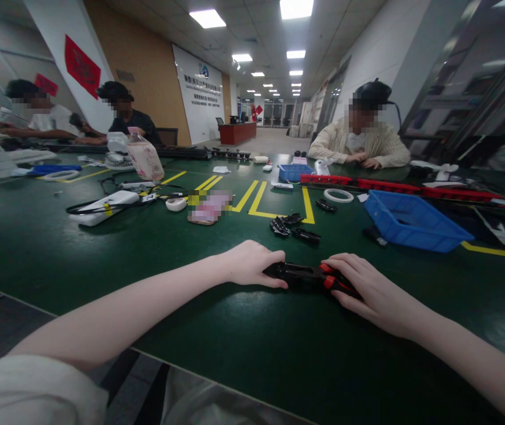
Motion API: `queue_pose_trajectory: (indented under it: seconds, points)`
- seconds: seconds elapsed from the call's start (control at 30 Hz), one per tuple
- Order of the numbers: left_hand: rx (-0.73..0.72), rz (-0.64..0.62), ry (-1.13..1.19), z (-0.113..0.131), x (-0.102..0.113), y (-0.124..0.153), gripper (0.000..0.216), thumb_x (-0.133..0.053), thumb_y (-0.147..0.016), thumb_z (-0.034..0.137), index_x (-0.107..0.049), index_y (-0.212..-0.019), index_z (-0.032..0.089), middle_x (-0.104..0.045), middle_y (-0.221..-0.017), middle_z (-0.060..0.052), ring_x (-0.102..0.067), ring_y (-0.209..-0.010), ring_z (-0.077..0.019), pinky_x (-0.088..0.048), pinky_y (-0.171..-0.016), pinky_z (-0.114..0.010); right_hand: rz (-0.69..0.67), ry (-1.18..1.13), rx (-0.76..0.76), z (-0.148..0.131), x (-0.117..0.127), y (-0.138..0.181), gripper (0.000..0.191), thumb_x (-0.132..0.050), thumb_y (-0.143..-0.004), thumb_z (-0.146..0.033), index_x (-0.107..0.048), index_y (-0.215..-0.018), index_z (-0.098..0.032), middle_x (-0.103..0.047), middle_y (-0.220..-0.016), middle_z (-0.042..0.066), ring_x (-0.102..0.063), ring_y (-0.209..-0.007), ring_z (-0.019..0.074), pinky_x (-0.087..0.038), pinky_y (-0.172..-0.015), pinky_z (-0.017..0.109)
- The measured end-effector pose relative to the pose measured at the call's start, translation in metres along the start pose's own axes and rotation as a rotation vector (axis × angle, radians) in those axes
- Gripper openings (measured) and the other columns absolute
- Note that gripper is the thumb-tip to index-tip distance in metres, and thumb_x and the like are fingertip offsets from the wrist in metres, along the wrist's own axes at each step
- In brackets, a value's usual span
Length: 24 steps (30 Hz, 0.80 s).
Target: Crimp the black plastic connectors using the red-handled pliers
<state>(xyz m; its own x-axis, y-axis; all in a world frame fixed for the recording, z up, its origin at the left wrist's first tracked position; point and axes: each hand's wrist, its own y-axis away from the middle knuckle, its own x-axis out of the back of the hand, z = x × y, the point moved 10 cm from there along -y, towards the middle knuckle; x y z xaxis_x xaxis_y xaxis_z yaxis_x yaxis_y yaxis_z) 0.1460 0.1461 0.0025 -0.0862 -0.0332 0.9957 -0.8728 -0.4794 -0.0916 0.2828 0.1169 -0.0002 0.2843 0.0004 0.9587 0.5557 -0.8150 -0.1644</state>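
Above the green table, both my hands are on a dark, elongated object that looks like black pliers with red-and-black handles. My left hand is closed around its black left end, thumb and fingers on either side. At the other end, my right hand wraps the red-and-black handles. Whether the black end is one piece with the handles I cannot tell. Just beyond my hands lie several small black plastic parts, and another black part sits farther right.
A blue bin stands at right, with a small black object beside it. Left of centre are a phone, a white device with a cable and a bottle. A long red strip lies behind. Several people sit around the table.
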Motion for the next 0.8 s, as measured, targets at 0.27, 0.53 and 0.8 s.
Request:
queue_pose_trajectory:
  seconds: [0.27,0.53,0.8]
  points:
    - [0.037,-0.010,0.020,-0.0021,0.0004,0.0001,0.039,-0.052,-0.087,0.059,-0.052,-0.092,0.020,-0.061,-0.067,0.001,-0.058,-0.058,-0.0169,-0.027,-0.048,-0.023,-0.060,-0.083,0.012,0.0014,-0.0078,-0.0016,0.043,-0.051,-0.087,-0.042,-0.047,-0.127,-0.026,-0.050,-0.129,0.010,-0.051,-0.116,0.0266,-0.045,-0.098,0.047]
    - [0.035,0.005,0.036,-0.0033,-0.0002,0.0000,0.038,-0.053,-0.087,0.058,-0.051,-0.093,0.021,-0.061,-0.067,0.002,-0.058,-0.059,-0.0165,-0.028,-0.048,-0.022,-0.020,-0.125,-0.004,0.0001,-0.0039,0.0003,0.041,-0.048,-0.089,-0.041,-0.047,-0.126,-0.024,-0.051,-0.127,0.010,-0.052,-0.113,0.0253,-0.046,-0.097,0.045]
    - [0.038,0.006,0.024,-0.0013,-0.0011,0.0000,0.039,-0.053,-0.087,0.059,-0.052,-0.092,0.020,-0.061,-0.066,0.001,-0.058,-0.057,-0.0165,-0.027,-0.048,-0.022,0.005,-0.093,0.031,-0.0001,-0.0044,-0.0023,0.041,-0.050,-0.089,-0.041,-0.048,-0.126,-0.025,-0.052,-0.125,0.010,-0.053,-0.111,0.0248,-0.047,-0.095,0.044]
